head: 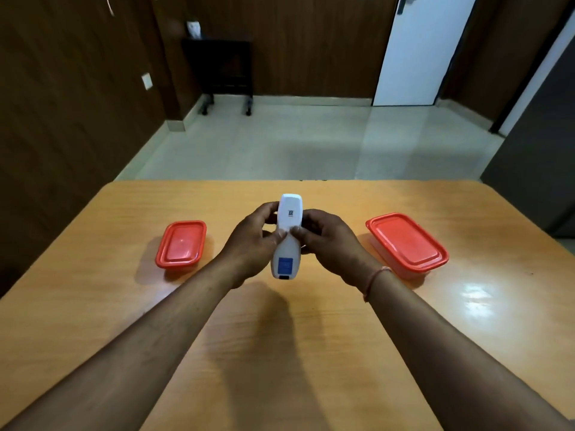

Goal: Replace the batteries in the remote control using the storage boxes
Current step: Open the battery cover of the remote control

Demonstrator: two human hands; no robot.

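Note:
A white remote control is held above the middle of the wooden table, back side up, with a blue label near its close end. My left hand grips its left side and my right hand grips its right side. Both thumbs press together on the middle of the back. A small storage box with a red lid sits shut to the left. A larger red-lidded storage box sits shut to the right. No batteries are visible.
Beyond the table's far edge lies a pale tiled floor. A dark wheeled stand stands against the brown wall, and a white door is at the back right. A grey cabinet stands by the table's right side.

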